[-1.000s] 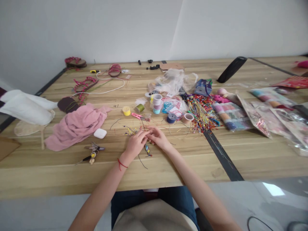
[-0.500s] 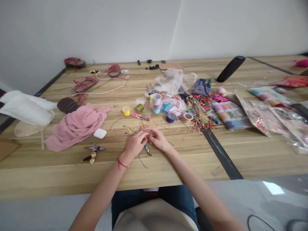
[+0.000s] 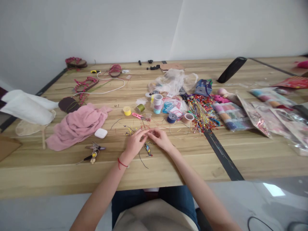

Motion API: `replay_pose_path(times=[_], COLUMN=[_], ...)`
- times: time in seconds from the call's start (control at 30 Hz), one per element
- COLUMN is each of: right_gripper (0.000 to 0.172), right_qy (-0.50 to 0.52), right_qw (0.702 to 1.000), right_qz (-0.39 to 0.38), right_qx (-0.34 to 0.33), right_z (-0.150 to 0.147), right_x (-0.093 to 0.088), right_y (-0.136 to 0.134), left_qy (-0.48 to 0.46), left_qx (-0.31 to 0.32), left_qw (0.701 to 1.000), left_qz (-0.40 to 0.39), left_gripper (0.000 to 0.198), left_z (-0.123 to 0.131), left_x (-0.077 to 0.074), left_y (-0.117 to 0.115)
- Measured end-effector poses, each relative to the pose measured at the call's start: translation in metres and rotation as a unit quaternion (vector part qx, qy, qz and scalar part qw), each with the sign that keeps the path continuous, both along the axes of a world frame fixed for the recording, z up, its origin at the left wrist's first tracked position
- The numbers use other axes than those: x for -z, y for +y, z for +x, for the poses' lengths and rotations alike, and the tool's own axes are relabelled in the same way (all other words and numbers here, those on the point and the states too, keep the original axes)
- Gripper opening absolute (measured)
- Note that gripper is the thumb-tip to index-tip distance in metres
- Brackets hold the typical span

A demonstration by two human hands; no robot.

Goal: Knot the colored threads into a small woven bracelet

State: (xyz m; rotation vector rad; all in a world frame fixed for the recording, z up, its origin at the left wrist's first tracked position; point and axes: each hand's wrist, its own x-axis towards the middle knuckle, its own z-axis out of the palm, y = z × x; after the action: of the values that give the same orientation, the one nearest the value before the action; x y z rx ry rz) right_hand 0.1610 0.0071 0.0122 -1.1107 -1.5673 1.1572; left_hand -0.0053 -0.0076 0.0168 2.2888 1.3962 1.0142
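Observation:
My left hand [image 3: 136, 141] and my right hand [image 3: 159, 138] meet fingertip to fingertip over the table. Both are closed in a pinch on thin cord, most of it hidden by the fingers. Just below them shows a small piece of knotted cord work [image 3: 147, 148] in dark blue, yellow and light blue, with a red end. A loose dark cord [image 3: 143, 161] trails toward the front edge. Behind my left fingers lie yellow and dark cord ends [image 3: 130, 129]. Pink-handled thread snips [image 3: 137, 115] rest beyond my hands.
Thread spools stand behind my hands, among them yellow [image 3: 126, 111], green [image 3: 140, 107] and navy [image 3: 171, 118]. A pile of colourful cords [image 3: 203, 112] lies to the right, with plastic packets [image 3: 232, 115] past it. Leftward are a pink cloth [image 3: 79, 126], a white case [image 3: 100, 133] and keys [image 3: 93, 154].
My fingers have shifted slightly, and the pinch of both hands looks a little more raised and spread. The whole view has moved a touch; the table items stay put.

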Motion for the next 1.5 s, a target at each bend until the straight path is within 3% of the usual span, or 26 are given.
replay_pose_path(times=[0.2, 0.37, 0.63, 1.0, 1.2, 1.5], right_gripper=[0.023, 0.021, 0.017, 0.019, 0.024, 0.027], right_qy=[-0.018, 0.050, 0.169, 0.178, 0.166, 0.132], right_qw=[0.999, 0.996, 0.984, 0.980, 0.982, 0.987], right_qz=[0.019, -0.027, -0.062, -0.091, -0.091, -0.088], right_qx=[0.026, 0.063, 0.014, 0.009, 0.001, -0.024], right_z=[0.002, 0.003, -0.003, -0.003, -0.002, 0.003], right_x=[0.006, 0.006, -0.005, -0.008, -0.008, -0.009], right_y=[0.003, 0.005, 0.001, 0.001, 0.002, 0.003], left_qy=[-0.033, -0.052, -0.135, -0.189, -0.220, -0.208], left_qx=[-0.017, -0.024, -0.018, -0.013, -0.016, -0.026], left_qw=[0.999, 0.998, 0.988, 0.973, 0.964, 0.966], left_qz=[-0.029, -0.039, -0.072, -0.129, -0.151, -0.153], left_gripper=[0.028, 0.028, 0.027, 0.028, 0.032, 0.031], left_z=[0.000, 0.001, 0.001, 0.001, 0.001, 0.000], left_x=[-0.002, -0.002, 0.002, -0.002, 0.004, 0.003], left_y=[0.000, 0.001, 0.004, 0.002, 0.004, 0.004])
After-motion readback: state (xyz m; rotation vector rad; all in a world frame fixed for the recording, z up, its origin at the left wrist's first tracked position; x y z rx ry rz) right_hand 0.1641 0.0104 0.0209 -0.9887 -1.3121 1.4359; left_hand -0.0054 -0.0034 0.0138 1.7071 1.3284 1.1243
